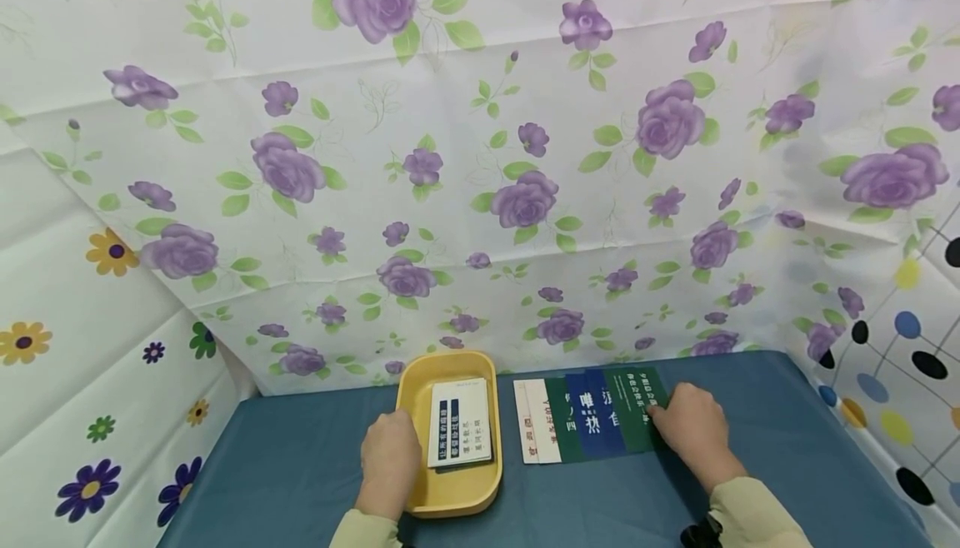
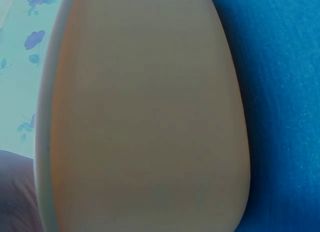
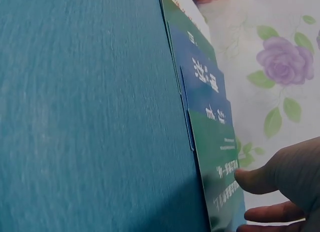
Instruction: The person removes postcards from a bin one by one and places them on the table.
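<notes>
My left hand [image 1: 390, 455] grips the left rim of a yellow plastic tray [image 1: 450, 494]. In the left wrist view the tray's outer wall [image 2: 150, 111] fills most of the picture. A small stack of cards [image 1: 461, 423] lies inside, the top one white with dark printed characters. To the right, several overlapping cards lie in a row: a white card [image 1: 534, 423], green and blue cards [image 1: 591, 415], and a dark green card [image 1: 633, 406] at the right end. My right hand [image 1: 693, 427] pinches that dark green card by its right edge, thumb on top; its fingertips are partly hidden.
A blue cloth [image 1: 315, 448] covers the table. Behind it hangs a white sheet with purple flowers [image 1: 525, 198]. Patterned sheets also stand at the left [image 1: 90, 415] and the right [image 1: 900, 381].
</notes>
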